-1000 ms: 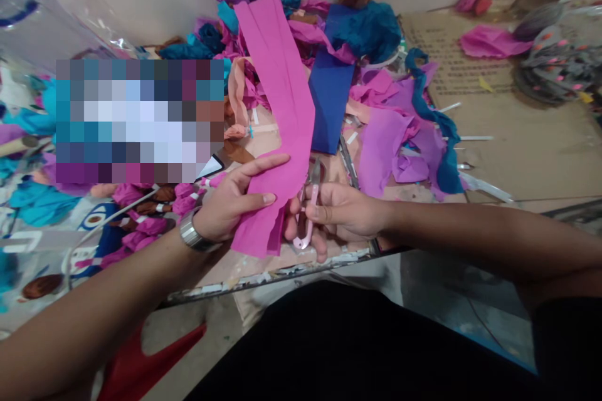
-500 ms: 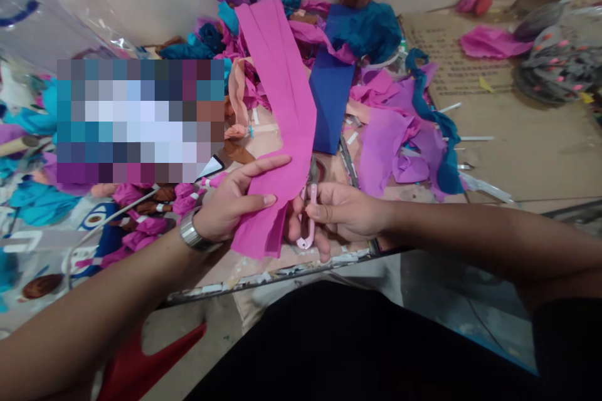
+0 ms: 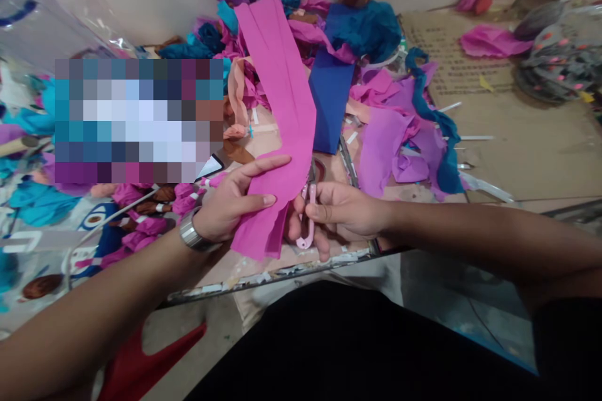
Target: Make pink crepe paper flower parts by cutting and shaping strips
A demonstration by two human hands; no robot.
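A long folded strip of pink crepe paper (image 3: 286, 94) stretches from the heap at the back towards me. My left hand (image 3: 230, 203) grips its near part, index finger and thumb on top and the other fingers hidden beneath. In my right hand (image 3: 345, 210) are pink-handled scissors (image 3: 306, 240), held at the paper's right edge, their blades partly hidden. The near end of the strip hangs loose in layers between my two hands. Just behind the scissors lies a dark blue strip (image 3: 332, 100).
Purple crepe pieces (image 3: 380, 144) and teal scraps (image 3: 371, 28) crowd the table. Pink tied bundles (image 3: 148, 225) lie at the left, below a blurred-out patch. Cardboard (image 3: 508, 156) covers the right side, with a dark netted bundle (image 3: 555, 69) on it. The table's front edge (image 3: 263, 277) is near my body.
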